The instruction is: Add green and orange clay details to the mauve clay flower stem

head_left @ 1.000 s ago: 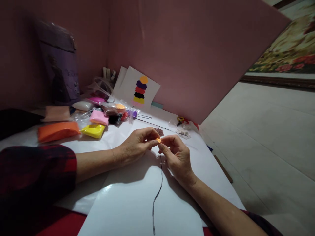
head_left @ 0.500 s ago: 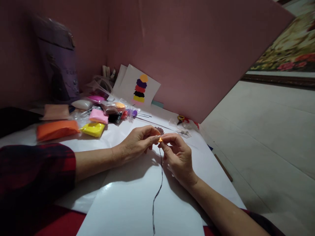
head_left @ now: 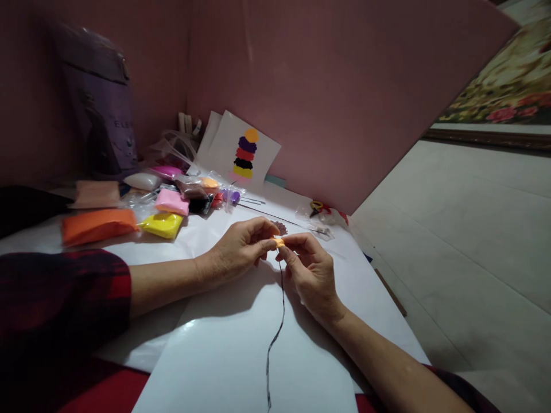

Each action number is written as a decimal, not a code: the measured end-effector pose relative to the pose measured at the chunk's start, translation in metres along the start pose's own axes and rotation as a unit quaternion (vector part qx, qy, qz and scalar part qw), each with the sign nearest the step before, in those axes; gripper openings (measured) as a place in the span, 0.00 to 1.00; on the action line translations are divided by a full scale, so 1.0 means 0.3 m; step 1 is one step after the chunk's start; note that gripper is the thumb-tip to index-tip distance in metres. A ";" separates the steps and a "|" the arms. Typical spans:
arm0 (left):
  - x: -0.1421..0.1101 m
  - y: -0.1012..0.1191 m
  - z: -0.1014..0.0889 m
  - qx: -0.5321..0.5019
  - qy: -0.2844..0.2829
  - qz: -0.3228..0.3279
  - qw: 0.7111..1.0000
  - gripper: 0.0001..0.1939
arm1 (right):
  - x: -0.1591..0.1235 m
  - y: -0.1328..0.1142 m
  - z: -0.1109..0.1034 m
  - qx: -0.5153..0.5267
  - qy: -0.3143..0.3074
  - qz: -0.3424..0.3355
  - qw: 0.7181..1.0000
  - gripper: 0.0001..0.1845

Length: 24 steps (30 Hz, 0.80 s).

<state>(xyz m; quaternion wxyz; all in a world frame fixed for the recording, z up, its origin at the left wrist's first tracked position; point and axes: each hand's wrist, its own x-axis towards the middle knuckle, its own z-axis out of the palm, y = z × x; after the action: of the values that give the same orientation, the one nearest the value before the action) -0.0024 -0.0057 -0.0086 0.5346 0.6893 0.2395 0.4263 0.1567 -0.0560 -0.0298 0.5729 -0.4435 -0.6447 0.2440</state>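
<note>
A small piece of light-orange modelling clay (head_left: 279, 242) is pinched between both hands above the white sheet (head_left: 241, 355). My left hand (head_left: 241, 246) grips its left side with thumb and fingertips. On the other side, the thumb and forefinger of my right hand (head_left: 312, 272) are closed on it. Just beyond the fingers, a brown scalloped shape (head_left: 280, 228) lies on the sheet, partly covered by the hands. From under the clay a thin, dark wavy line (head_left: 275, 338) runs down towards me; whether it is drawn or laid on, I cannot tell.
Bagged clay lies at the left, including an orange packet (head_left: 101, 225), a yellow packet (head_left: 162, 225) and a pink packet (head_left: 172, 202). A card with stacked colour patches (head_left: 245, 152) leans on the wall. Yellow-handled scissors (head_left: 316, 207) lie at the back right; a purple bag (head_left: 101, 115) stands back left.
The orange clay between my fingertips has changed shape slightly, from pinched in the middle to a fuller strip. Both hands stay in almost the same place.
</note>
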 end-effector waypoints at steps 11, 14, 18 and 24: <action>0.005 0.000 -0.004 0.076 0.015 -0.007 0.997 0.09 | 0.000 -0.001 0.001 -0.015 0.007 -0.007 1.000 0.09; 0.003 0.005 -0.002 0.084 0.013 -0.008 0.996 0.08 | -0.002 -0.006 0.001 -0.004 0.000 -0.001 1.000 0.06; -0.001 0.004 -0.004 0.075 -0.006 -0.011 0.997 0.10 | 0.003 -0.011 0.004 0.017 0.002 0.016 1.000 0.04; 0.004 -0.007 -0.004 0.030 -0.011 0.001 0.999 0.09 | 0.006 -0.015 0.006 0.046 0.032 0.039 0.998 0.06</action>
<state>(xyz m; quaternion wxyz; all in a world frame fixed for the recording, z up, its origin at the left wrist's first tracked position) -0.0026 -0.0034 -0.0100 0.5154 0.7101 0.2455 0.4121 0.1539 -0.0563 -0.0254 0.6029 -0.4488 -0.5963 0.2819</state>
